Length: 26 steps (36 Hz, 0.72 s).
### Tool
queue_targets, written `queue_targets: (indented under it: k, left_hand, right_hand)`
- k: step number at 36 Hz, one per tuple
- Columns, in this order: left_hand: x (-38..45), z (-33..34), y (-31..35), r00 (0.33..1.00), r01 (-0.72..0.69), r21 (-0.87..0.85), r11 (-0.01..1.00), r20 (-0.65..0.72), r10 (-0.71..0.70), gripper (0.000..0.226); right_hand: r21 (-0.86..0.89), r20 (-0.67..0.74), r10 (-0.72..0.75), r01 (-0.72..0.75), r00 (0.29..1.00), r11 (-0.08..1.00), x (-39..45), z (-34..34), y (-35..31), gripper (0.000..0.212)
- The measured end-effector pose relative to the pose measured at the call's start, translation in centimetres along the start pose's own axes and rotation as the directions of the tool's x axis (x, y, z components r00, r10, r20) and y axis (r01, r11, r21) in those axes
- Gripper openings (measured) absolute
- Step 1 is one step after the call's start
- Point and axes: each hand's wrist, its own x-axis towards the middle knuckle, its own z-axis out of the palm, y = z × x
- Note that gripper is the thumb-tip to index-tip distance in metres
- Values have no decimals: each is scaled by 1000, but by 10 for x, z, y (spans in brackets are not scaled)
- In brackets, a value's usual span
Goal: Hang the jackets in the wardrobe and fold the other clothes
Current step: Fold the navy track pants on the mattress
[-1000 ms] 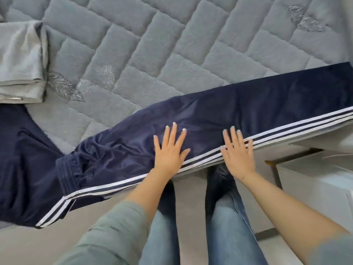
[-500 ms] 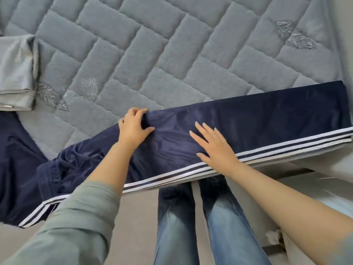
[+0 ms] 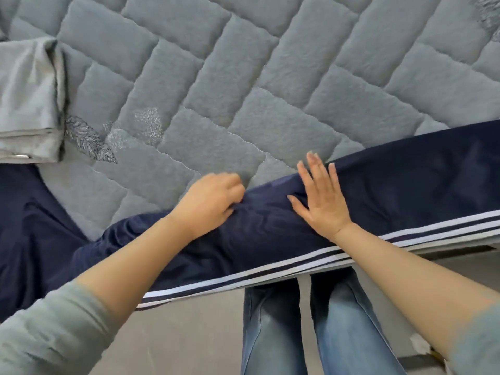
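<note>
Quilted grey bedding [image 3: 243, 77] is carrying the navy track pants [image 3: 405, 190], which are lying stretched along the bed's near edge, ready for folding. Left hand [image 3: 208, 203] is bunching the far hem, its fingers [image 3: 230, 182] curled into the cloth, probably to tug out a crease. Right hand [image 3: 322, 196], just beside it, is pressing flat with fingers spread, pinning the fabric. Beyond the left fingers, a folded grey garment [image 3: 27, 104] is lying finished.

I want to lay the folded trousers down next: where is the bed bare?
Bare quilt lies beyond the navy trousers, right of the folded grey garment. Crowded: the near edge under both hands, and the left with dark clothing.
</note>
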Motion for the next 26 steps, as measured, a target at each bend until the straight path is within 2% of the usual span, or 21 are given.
queue_targets:
  k: [3, 5, 7, 10, 12, 14, 16, 18, 20, 22, 26]
  left_hand:
    - [6, -6, -17, 943, 266, -157, 951, -165, -290, 27]
    - [6, -7, -26, 918, 344, -199, 918, -135, -373, 21]
    - [6, -7, -31, 960, 268, -170, 948, -38, -278, 12]
    - [3, -12, -33, 998, 52, -123, 991, 52, -45, 29]
    - [-1, -16, -38, 995, -15, -140, 990, 98, 29, 34]
    - [-5, -20, -48, 983, -11, -125, 992, 182, 33, 35]
    - [-5, -27, -61, 972, -21, -32, 999, 232, 28, 43]
    - [1, -38, -72, 968, -56, 131, 990, 251, 21, 59]
    - [8, -48, -84, 978, -52, 221, 974, 208, 5, 67]
    - [13, -50, -93, 985, 17, 158, 987, 165, -43, 58]
    - [22, -35, -102, 942, 239, -58, 969, 257, -217, 19]
  right_hand:
    - [-45, -6, 79, -79, 997, 996, -4, 5, -1, 68]
    - [-113, 32, 136, -132, 990, 985, -5, 5, -2, 71]
    - [-201, 91, 177, -156, 980, 967, -2, 5, -3, 71]
    - [-262, 168, 214, -166, 962, 951, 2, 3, -5, 69]
    - [-272, 191, 227, -171, 955, 947, 3, 3, -5, 69]
    - [-276, 198, 236, -177, 951, 945, 4, 3, -5, 69]
    - [-278, 209, 243, -180, 947, 944, 4, 4, -5, 70]
    - [-280, 219, 243, -178, 945, 943, 5, 5, -4, 71]
    - [-283, 221, 243, -176, 944, 943, 4, 6, -4, 71]
    - [-279, 223, 243, -177, 944, 944, 4, 6, -4, 71]
    - [-263, 243, 248, -182, 938, 947, 6, 4, -4, 70]
